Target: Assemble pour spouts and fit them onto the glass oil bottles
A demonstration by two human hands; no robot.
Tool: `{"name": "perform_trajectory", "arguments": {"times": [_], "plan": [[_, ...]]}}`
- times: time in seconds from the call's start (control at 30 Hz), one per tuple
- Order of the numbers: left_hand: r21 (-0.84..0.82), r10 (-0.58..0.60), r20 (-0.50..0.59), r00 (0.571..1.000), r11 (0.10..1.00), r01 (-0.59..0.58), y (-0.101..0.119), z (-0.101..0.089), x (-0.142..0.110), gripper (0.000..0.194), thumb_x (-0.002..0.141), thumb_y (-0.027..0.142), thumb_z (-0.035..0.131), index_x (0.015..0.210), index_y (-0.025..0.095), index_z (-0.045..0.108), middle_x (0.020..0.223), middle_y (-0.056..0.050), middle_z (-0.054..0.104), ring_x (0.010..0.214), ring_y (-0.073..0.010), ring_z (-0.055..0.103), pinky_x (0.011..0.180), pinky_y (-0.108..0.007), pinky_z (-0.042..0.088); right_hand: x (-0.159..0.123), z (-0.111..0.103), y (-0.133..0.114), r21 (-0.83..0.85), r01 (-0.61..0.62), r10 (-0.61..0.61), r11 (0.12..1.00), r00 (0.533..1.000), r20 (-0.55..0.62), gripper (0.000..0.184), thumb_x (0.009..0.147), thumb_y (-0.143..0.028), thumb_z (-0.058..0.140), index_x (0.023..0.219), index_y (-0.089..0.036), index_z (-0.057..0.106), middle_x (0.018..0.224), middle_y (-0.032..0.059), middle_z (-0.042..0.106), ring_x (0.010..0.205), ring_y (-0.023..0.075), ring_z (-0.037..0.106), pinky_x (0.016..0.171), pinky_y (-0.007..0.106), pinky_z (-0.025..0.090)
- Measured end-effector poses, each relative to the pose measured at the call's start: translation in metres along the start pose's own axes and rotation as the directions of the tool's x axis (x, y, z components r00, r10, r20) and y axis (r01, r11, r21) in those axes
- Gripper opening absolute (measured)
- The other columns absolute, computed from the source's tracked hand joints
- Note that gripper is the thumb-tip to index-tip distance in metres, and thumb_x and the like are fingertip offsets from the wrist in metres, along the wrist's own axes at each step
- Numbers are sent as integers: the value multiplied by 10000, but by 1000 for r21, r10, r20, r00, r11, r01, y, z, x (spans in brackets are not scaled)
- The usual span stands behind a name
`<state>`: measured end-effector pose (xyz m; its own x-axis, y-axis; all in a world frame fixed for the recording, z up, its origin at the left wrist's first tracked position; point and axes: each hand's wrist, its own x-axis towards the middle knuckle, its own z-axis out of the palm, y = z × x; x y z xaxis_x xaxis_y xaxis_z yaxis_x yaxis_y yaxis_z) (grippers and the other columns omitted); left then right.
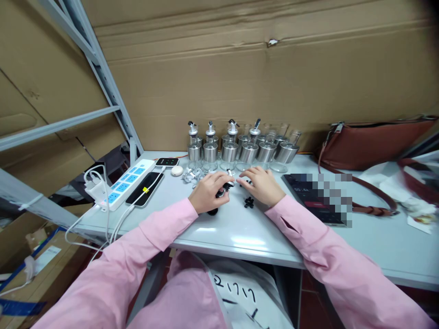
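Note:
My left hand (211, 189) has its fingers closed around a bottle pour spout with a black part (224, 188) and a silvery tip (229, 172). A dark round piece (212, 211) lies on the table under that hand. Just to the right, my right hand (262, 185) is bent low over small black caps, its fingers apart and partly hiding them. Another cluster of small black caps (248, 202) lies below its fingers. Clear and silvery spout parts (194, 176) are heaped left of my left hand.
Glass bottles with steel sleeves (229, 151) stand in rows at the back, several topped with spouts. Left are a power strip (118, 191), a phone (145, 188) with cables and a round white case (177, 170). Right are a dark tablet (302, 196) and a brown bag (370, 144).

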<state>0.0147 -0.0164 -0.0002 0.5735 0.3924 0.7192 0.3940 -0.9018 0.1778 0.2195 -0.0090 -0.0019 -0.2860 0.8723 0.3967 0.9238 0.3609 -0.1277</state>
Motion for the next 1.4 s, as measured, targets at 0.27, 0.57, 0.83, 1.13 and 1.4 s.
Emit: {"name": "perform_trajectory", "arguments": {"times": [0.27,0.57,0.83,1.13,1.4], "plan": [[-22,-86,50,995,996,88,1,-3,0,291,668,98,395,945,187,422,905,-59,480,766,-175,478,734,-304,433,0,7,6,-62,30,-19,998,985,171,153,817,-288,607,907,-189,681,988,54,699,978,255,559,740,362,301],[3,-110,92,990,994,110,3,-3,0,136,834,276,429,935,186,416,904,-54,479,787,-179,492,749,-310,424,2,5,2,-16,20,-17,1000,987,163,96,806,-194,603,747,-200,679,897,29,713,932,234,582,743,356,299],[23,-157,34,987,987,156,2,-1,1,71,871,248,403,885,185,433,875,-52,509,780,-173,515,745,-304,433,4,1,4,210,-16,30,978,998,-61,113,819,-228,543,786,-179,640,865,79,696,870,261,598,752,363,384],[93,-212,-21,977,972,213,0,2,0,69,823,232,476,841,189,426,804,-26,524,704,-158,520,682,-279,427,2,-15,-8,855,-71,-19,514,995,94,342,777,-522,551,800,-188,622,878,68,702,836,195,615,770,325,453],[96,-200,60,978,976,194,2,2,0,171,905,334,432,840,183,478,782,-7,562,657,-139,521,671,-270,401,0,-19,-16,949,-166,0,268,985,172,377,694,-553,647,769,-185,621,858,58,690,819,175,623,768,317,474]]}}
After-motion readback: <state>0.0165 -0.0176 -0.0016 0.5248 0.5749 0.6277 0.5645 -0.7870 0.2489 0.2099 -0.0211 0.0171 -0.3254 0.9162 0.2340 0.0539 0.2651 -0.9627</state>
